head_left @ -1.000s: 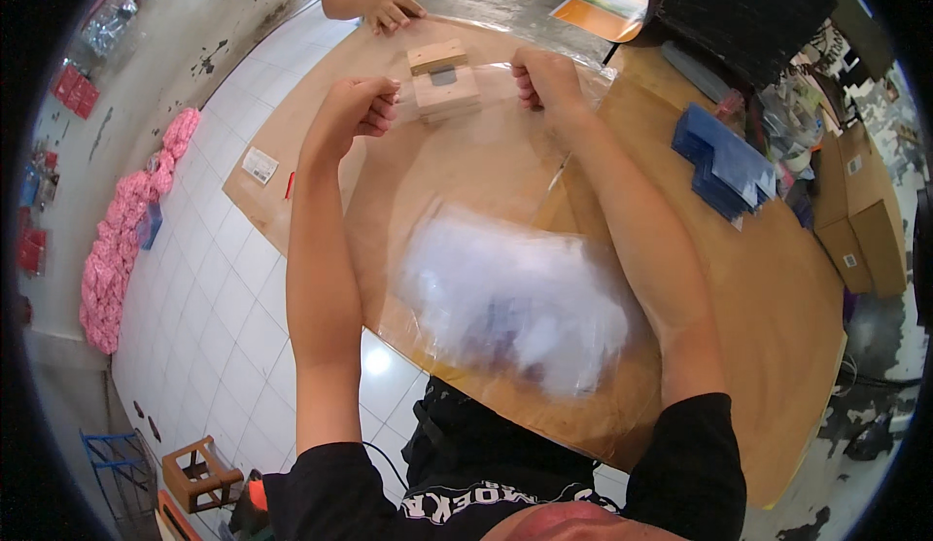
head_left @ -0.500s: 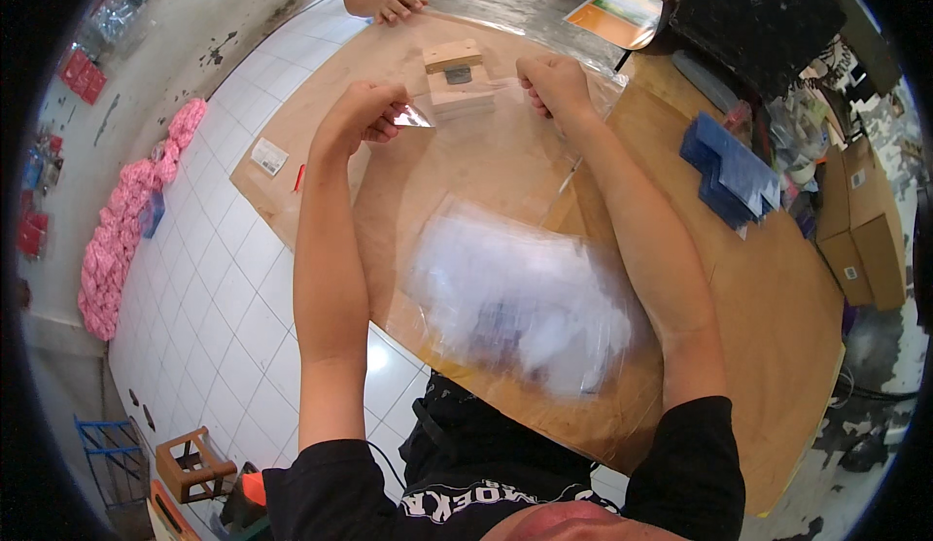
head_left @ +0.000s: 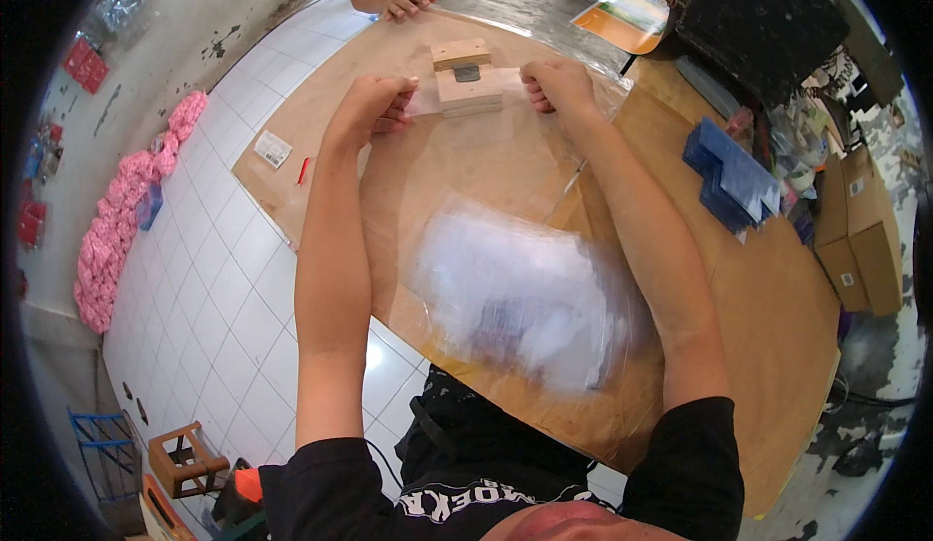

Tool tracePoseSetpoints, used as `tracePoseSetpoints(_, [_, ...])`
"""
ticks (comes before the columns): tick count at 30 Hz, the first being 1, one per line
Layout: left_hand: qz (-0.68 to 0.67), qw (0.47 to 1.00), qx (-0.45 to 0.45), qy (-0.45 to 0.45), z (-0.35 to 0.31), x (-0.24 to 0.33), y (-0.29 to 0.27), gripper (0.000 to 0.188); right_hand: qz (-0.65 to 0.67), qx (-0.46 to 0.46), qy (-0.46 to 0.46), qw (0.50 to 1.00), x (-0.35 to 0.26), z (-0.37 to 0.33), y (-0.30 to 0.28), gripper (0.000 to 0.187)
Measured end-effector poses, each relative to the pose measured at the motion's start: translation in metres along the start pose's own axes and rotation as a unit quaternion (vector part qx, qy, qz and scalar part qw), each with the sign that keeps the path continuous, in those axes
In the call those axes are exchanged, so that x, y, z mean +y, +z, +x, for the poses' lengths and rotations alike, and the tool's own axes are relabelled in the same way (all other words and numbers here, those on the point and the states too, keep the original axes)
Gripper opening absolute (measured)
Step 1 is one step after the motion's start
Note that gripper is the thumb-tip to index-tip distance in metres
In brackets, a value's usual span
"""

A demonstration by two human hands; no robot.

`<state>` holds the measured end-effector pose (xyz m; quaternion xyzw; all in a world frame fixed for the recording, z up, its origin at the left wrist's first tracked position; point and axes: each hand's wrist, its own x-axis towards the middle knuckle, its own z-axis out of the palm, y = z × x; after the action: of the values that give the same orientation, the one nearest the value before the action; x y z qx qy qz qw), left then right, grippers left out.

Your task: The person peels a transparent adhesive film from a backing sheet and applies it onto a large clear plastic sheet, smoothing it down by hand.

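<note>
At the far part of the brown-covered table (head_left: 408, 249) stands a small wooden block jig (head_left: 471, 104) with a dark grey plate (head_left: 466, 73) on its top. My left hand (head_left: 374, 108) is closed in a pinch at the jig's left side, on the edge of a clear plastic piece (head_left: 424, 102). On the other side, my right hand (head_left: 564, 86) is also closed, its fingers pinching what looks like the same clear plastic. The plastic reaches the jig from both sides, but its outline is hard to make out. Between my forearms lies a loose pile of clear plastic sheets (head_left: 515, 288).
Stacked blue plastic pieces (head_left: 729, 176) lie to the right, near a cardboard box (head_left: 860, 230). Another person's hand (head_left: 405, 0) rests on the far table edge. A white label (head_left: 272, 149) and a thin red item (head_left: 303, 170) lie at the left edge.
The plastic at my left hand no longer shows a bright glint and now extends toward the jig. My left fingers have turned slightly; my right hand has barely moved.
</note>
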<state>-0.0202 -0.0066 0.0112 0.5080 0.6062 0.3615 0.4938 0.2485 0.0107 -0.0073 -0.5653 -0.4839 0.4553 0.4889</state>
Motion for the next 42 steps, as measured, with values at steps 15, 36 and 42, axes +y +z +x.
tracePoseSetpoints(15, [-0.029,0.999,0.011,-0.009,0.0036,-0.0024,0.0003,0.028,-0.049,0.010,-0.004,0.999,0.0030,0.0046,-0.0004,0.024])
tracePoseSetpoints(36, [-0.028,1.000,0.009,-0.008,0.0003,-0.0019,0.0001,0.022,-0.014,-0.020,-0.001,1.000,0.0019,0.0041,-0.0060,0.020])
tracePoseSetpoints(42, [-0.046,0.999,0.007,-0.005,0.0020,-0.0036,-0.0001,0.022,0.000,-0.023,-0.005,1.000,0.0036,0.0044,-0.0055,0.020])
